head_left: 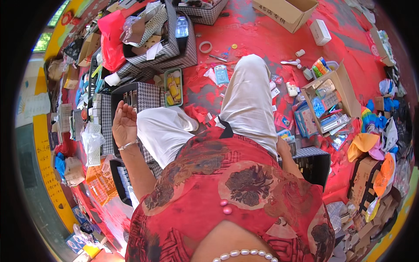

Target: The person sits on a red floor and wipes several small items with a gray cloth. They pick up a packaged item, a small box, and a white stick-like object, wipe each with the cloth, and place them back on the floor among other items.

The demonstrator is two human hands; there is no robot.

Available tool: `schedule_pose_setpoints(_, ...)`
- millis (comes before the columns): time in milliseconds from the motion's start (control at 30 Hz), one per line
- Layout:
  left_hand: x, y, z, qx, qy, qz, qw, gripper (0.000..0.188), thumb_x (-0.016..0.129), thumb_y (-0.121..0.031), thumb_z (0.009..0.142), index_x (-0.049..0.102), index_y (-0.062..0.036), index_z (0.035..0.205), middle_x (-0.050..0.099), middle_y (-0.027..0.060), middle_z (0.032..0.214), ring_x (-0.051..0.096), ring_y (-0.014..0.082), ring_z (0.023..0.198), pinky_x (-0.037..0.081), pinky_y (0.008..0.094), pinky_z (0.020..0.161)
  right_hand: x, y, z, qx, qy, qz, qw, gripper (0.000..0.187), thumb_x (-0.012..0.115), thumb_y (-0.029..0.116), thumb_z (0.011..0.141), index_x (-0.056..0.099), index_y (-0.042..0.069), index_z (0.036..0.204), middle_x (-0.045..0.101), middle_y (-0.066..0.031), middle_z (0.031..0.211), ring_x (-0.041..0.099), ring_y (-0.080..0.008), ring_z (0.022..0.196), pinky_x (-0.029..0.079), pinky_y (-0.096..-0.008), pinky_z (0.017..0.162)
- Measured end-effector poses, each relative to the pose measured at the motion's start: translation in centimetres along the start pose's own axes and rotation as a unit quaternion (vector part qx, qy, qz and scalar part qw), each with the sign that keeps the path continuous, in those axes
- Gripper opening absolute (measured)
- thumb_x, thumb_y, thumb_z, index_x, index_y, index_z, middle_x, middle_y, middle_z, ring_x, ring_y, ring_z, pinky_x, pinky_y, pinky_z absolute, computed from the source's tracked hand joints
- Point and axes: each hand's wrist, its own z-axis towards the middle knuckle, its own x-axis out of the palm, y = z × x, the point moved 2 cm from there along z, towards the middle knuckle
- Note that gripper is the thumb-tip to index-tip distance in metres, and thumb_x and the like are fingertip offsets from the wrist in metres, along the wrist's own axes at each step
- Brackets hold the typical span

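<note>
My left hand (125, 124) is raised beside my left knee, palm partly up, fingers loosely curled and holding nothing. Close by it stands a houndstooth storage bin (150, 95) with small boxes inside. My right hand (282, 147) reaches down past my right thigh, and its fingers are mostly hidden. Small packaged items (286, 134) lie right at that hand; whether it grips one I cannot tell. Beside my right forearm is a dark bin (315, 165) with a houndstooth edge. An open cardboard box (347, 85) of stationery and packets sits farther right.
Stacked houndstooth bins (185, 50) and a green basket of yellow items (180, 98) stand ahead on the left. A roll of tape (205, 47), a white box (320, 32) and a long carton (288, 13) rest on the red floor. An orange crate (99, 183) lies at left.
</note>
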Motion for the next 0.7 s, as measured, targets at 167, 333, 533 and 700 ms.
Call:
schedule_pose_setpoints(167, 3.6, -1.2, -1.2, 0.024, 0.0, -0.087, 0.996, 0.028, 0.051, -0.009, 0.084, 0.052, 0.0023, 0.11, 0.06, 0.0098, 0.092, 0.058, 0.0206, 0.084, 0.047, 0.0316, 0.077, 1.9, -2.8, 2.3, -0.032, -0.033, 0.014, 0.999, 0.045, 0.046, 0.022, 0.075, 0.05, 0.004, 0.116, 0.054, -0.0212, 0.11, 0.051, -0.0349, 0.103, 0.042, -0.0419, 0.085)
schedule_pose_setpoints(333, 6.9, -3.0, -2.9, 0.074, 0.07, -0.112, 0.988, 0.029, 0.049, -0.012, 0.084, 0.05, 0.0033, 0.108, 0.058, 0.0108, 0.091, 0.056, 0.0224, 0.085, 0.047, 0.0325, 0.076, 1.5, -5.0, 3.9, -0.078, 0.0, 0.069, 0.995, 0.035, 0.049, 0.022, 0.074, 0.06, 0.001, 0.099, 0.058, -0.023, 0.1, 0.055, -0.0357, 0.096, 0.043, -0.0399, 0.082)
schedule_pose_setpoints(533, 8.8, -4.6, -4.9, 0.119, 0.079, -0.09, 0.986, 0.028, 0.047, -0.011, 0.085, 0.049, 0.004, 0.109, 0.055, 0.0103, 0.091, 0.053, 0.0209, 0.083, 0.046, 0.0307, 0.074, 0.8, -4.8, 4.4, -0.057, -0.01, 0.177, 0.982, 0.03, 0.05, 0.014, 0.075, 0.062, 0.0, 0.098, 0.062, -0.0193, 0.094, 0.06, -0.0279, 0.09, 0.044, -0.0327, 0.076)
schedule_pose_setpoints(700, 8.9, -4.9, -5.8, 0.126, 0.072, -0.087, 0.985, 0.028, 0.046, -0.01, 0.086, 0.048, 0.0037, 0.11, 0.053, 0.0099, 0.092, 0.052, 0.0196, 0.083, 0.045, 0.0303, 0.073, 1.2, -5.0, 6.0, -0.109, 0.011, 0.142, 0.984, 0.028, 0.052, 0.013, 0.074, 0.062, 0.0, 0.097, 0.064, -0.0168, 0.09, 0.061, -0.022, 0.083, 0.044, -0.0302, 0.071)
